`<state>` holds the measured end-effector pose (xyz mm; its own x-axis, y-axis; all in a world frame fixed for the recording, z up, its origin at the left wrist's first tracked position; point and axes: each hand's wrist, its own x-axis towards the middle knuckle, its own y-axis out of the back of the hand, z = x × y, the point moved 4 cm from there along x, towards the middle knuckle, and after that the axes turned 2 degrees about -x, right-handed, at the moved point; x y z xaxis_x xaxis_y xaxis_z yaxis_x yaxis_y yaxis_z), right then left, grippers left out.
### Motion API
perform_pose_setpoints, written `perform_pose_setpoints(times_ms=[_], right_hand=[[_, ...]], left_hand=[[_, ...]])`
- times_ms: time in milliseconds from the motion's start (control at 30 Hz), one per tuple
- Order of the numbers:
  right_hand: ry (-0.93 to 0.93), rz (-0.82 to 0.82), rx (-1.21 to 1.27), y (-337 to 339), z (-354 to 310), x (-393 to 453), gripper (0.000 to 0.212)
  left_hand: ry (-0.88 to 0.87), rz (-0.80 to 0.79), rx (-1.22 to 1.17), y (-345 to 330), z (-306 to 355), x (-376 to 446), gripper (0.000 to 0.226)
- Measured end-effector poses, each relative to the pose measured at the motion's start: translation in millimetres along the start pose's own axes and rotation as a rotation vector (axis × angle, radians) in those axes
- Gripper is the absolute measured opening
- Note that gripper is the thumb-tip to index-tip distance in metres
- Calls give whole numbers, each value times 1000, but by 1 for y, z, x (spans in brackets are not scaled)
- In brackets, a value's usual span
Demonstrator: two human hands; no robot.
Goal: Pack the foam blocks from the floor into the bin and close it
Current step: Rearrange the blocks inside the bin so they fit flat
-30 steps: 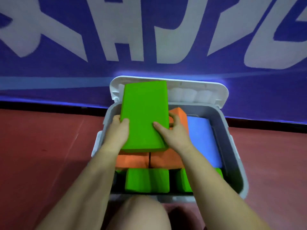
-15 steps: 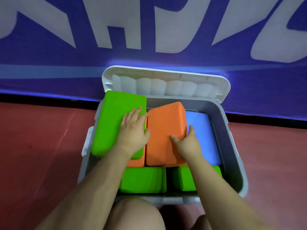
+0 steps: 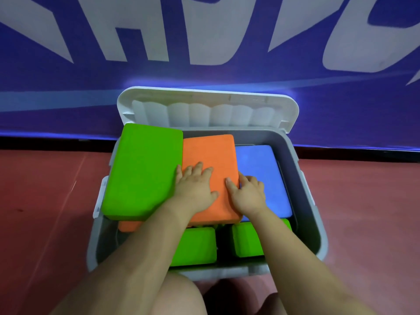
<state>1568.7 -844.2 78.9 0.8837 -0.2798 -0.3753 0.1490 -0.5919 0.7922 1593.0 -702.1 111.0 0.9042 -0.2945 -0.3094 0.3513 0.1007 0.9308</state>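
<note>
Pressing orange block (image 3: 209, 178) in bin (image 3: 318, 235), left hand (image 3: 193, 187) flat, right hand (image 3: 247, 194) gripping its edge

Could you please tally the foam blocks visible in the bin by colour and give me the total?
Green foam blocks: 3, namely the large top-left one, the near-left one and the near-right one.
Orange foam blocks: 2, the top centre one and one partly hidden beneath.
Blue foam blocks: 1.
Total: 6 visible in the grey plastic bin.
</note>
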Motion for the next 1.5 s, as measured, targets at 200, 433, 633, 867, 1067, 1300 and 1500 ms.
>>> perform_pose_setpoints(times_ms=[200,433,633,867,1067,1300,1500], right_hand=[[-34,-120,405,-19,0,2,84],[11,-241,175,-30,2,-11,69],[-18,-189,125,-29,18,-7,57],[-17,-225,219,-22,14,-2,51],[-4,-234,159,-24,11,-3,48],[-2,-263,-50,-33,19,-2,48],[77,-158,-260,-32,32,-5,51]], left_hand=[[41,-20,-57,-2,-17,-6,87],[80,-68,-57,-5,-31,-3,87],[106,-88,17,-9,-29,-3,88],[10,-38,-118,-8,-6,4,87],[-93,-101,-188,-18,-3,11,87],[-10,-93,-248,-19,12,29,60],[37,-170,-82,-39,16,38,67]])
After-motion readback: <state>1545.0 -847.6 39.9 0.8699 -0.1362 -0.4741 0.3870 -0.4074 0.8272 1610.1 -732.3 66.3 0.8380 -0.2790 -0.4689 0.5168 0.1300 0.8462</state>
